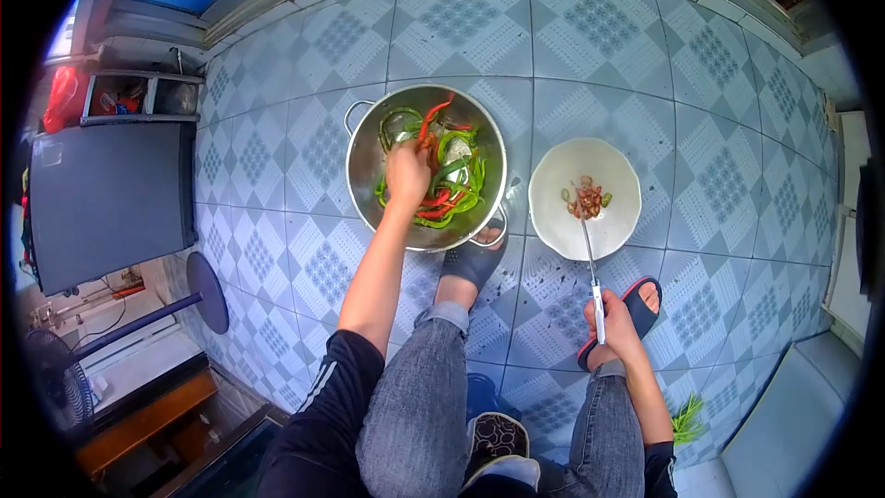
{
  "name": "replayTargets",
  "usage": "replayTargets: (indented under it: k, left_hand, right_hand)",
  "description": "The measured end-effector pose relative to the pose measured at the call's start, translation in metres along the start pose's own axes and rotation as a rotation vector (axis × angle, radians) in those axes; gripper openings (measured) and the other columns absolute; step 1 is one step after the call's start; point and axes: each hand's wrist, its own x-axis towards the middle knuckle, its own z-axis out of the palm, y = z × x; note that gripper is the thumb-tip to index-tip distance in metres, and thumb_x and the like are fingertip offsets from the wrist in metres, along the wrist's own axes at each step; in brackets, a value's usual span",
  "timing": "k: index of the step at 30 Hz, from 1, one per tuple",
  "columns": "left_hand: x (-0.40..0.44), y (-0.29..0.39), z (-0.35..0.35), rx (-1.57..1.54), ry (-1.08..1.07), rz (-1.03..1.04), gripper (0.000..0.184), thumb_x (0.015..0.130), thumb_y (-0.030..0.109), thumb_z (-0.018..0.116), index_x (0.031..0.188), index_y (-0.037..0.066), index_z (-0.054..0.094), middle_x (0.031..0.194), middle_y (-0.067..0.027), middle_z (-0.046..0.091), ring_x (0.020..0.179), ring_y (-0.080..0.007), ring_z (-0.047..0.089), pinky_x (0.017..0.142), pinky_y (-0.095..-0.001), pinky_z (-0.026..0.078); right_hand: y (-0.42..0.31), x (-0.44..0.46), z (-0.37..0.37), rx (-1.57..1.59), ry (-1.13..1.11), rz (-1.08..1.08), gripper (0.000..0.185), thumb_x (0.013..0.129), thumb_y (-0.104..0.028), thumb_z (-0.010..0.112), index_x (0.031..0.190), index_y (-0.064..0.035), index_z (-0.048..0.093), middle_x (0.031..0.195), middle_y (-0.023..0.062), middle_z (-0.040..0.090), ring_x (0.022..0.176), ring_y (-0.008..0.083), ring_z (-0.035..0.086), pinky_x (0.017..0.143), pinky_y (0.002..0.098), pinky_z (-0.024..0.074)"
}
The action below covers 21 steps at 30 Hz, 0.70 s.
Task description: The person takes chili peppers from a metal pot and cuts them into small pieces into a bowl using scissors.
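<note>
- Green and red peppers [435, 112], long and thin, lie loosely tangled in a metal pot [364, 152] with two loop handles.
- Pot position: upright on the tiled floor [590, 111], just beyond the left sandal [473, 266]. The high wall probably serves to contain the loose lengths; the floor location suits a low working posture, as I judge it from my side of the room.
- Bowl position: an off-white bowl [556, 171] stands beside the pot, near the right sandal [645, 315]. It holds small reddish-brown and green pieces [587, 201]. Separate vessels likely keep the two contents from mixing, both within arm's reach.
- Left hand [407, 171]: inside the pot, fingers directed down and touching the peppers. I cannot tell whether the fingers are closed on one; the back of the hand hides the contact.
- Right hand [618, 325]: closed around the white handle of a slender metal tool [598, 314]. The grip at the handle keeps the fingers clear of the metal end, which points into the bowl at the pieces. The exact tool type is unclear.
- Relative location: the peppers lie below and around the left fingers, well apart from the right hand; the bowl pieces lie at the tool's far end.
</note>
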Motion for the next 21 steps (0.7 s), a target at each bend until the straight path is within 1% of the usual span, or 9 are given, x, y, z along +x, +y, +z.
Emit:
replayTargets:
  k: [3, 4, 5, 9, 11, 13, 16, 18, 21]
  left_hand:
    - [-0.002, 0.018, -0.038, -0.159, 0.021, -0.034, 0.018, 0.078, 0.009, 0.056, 0.091, -0.002, 0.061, 0.086, -0.0197, 0.059, 0.082, -0.0344, 0.057, 0.073, -0.0404, 0.044]
    - [-0.002, 0.026, -0.052, -0.248, -0.033, -0.139, 0.018, 0.08, 0.008, 0.054, 0.093, -0.003, 0.06, 0.087, -0.0186, 0.061, 0.08, -0.0323, 0.059, 0.071, -0.0376, 0.045]
    - [0.001, 0.01, -0.048, -0.268, 0.024, -0.068, 0.018, 0.082, 0.007, 0.052, 0.096, -0.002, 0.059, 0.086, -0.0166, 0.062, 0.076, -0.0278, 0.061, 0.068, -0.0341, 0.046]
    - [0.006, 0.014, -0.073, -0.531, 0.129, -0.161, 0.019, 0.084, 0.007, 0.051, 0.1, -0.002, 0.056, 0.082, -0.0101, 0.061, 0.071, -0.0197, 0.057, 0.065, -0.0302, 0.045]
    - [0.009, 0.01, -0.077, -0.428, 0.466, -0.002, 0.017, 0.085, 0.007, 0.05, 0.098, -0.002, 0.056, 0.083, -0.0091, 0.058, 0.071, -0.0175, 0.055, 0.066, -0.0285, 0.044]
    - [0.003, 0.022, -0.088, -0.456, 0.48, 0.003, 0.017, 0.087, 0.008, 0.048, 0.099, -0.001, 0.054, 0.086, -0.0071, 0.057, 0.071, -0.0131, 0.054, 0.065, -0.025, 0.043]
    - [0.003, 0.025, -0.094, -0.937, 0.417, -0.041, 0.016, 0.09, 0.009, 0.045, 0.103, 0.001, 0.049, 0.084, -0.0037, 0.056, 0.072, -0.0082, 0.053, 0.064, -0.0215, 0.043]
    - [0.009, 0.02, -0.092, -0.964, 0.424, -0.056, 0.016, 0.09, 0.008, 0.046, 0.102, 0.0, 0.049, 0.084, -0.0041, 0.057, 0.072, -0.0089, 0.053, 0.065, -0.0217, 0.043]
    - [0.026, 0.006, -0.079, -0.927, 0.395, -0.048, 0.014, 0.089, 0.007, 0.046, 0.101, -0.001, 0.049, 0.083, -0.0054, 0.059, 0.072, -0.0103, 0.055, 0.067, -0.0224, 0.045]
  right_hand:
    - [0.004, 0.0, 0.001, -0.17, 0.019, -0.075, 0.031, 0.075, -0.02, 0.068, 0.09, -0.0004, 0.05, 0.065, 0.0032, 0.054, 0.055, 0.0119, 0.051, 0.049, 0.0258, 0.0419]
    - [0.004, 0.001, 0.002, -0.168, 0.021, -0.078, 0.031, 0.075, -0.02, 0.068, 0.09, -0.0004, 0.05, 0.065, 0.0032, 0.054, 0.055, 0.0119, 0.051, 0.049, 0.0258, 0.0419]
    - [0.005, 0.002, 0.002, -0.218, 0.011, -0.074, 0.032, 0.074, -0.02, 0.068, 0.091, -0.0006, 0.05, 0.066, 0.0038, 0.054, 0.057, 0.0126, 0.052, 0.051, 0.0269, 0.0422]
    - [0.007, 0.004, 0.003, -0.211, -0.008, -0.065, 0.032, 0.073, -0.02, 0.069, 0.09, -0.0013, 0.049, 0.067, 0.0047, 0.054, 0.06, 0.0134, 0.052, 0.054, 0.0287, 0.0423]
    - [0.006, 0.005, 0.004, -0.193, -0.011, -0.052, 0.031, 0.073, -0.02, 0.069, 0.09, -0.0014, 0.049, 0.067, 0.0048, 0.054, 0.06, 0.0135, 0.052, 0.054, 0.0287, 0.0422]
    - [0.009, 0.007, 0.004, -0.174, -0.012, -0.039, 0.031, 0.073, -0.019, 0.069, 0.089, -0.0015, 0.049, 0.067, 0.0048, 0.054, 0.06, 0.0136, 0.052, 0.053, 0.0287, 0.0421]
    - [0.009, 0.009, 0.005, -0.174, -0.03, -0.063, 0.03, 0.073, -0.019, 0.068, 0.088, -0.0014, 0.049, 0.067, 0.0048, 0.054, 0.06, 0.0133, 0.052, 0.053, 0.0282, 0.042]
    - [-0.001, 0.006, 0.008, -0.126, -0.043, 0.025, 0.031, 0.073, -0.021, 0.069, 0.088, -0.0014, 0.049, 0.067, 0.005, 0.054, 0.06, 0.0132, 0.052, 0.053, 0.0279, 0.0419]
    - [0.011, 0.011, 0.007, -0.238, -0.021, -0.048, 0.032, 0.073, -0.022, 0.069, 0.088, -0.0015, 0.049, 0.067, 0.005, 0.053, 0.061, 0.0134, 0.052, 0.054, 0.0282, 0.0421]
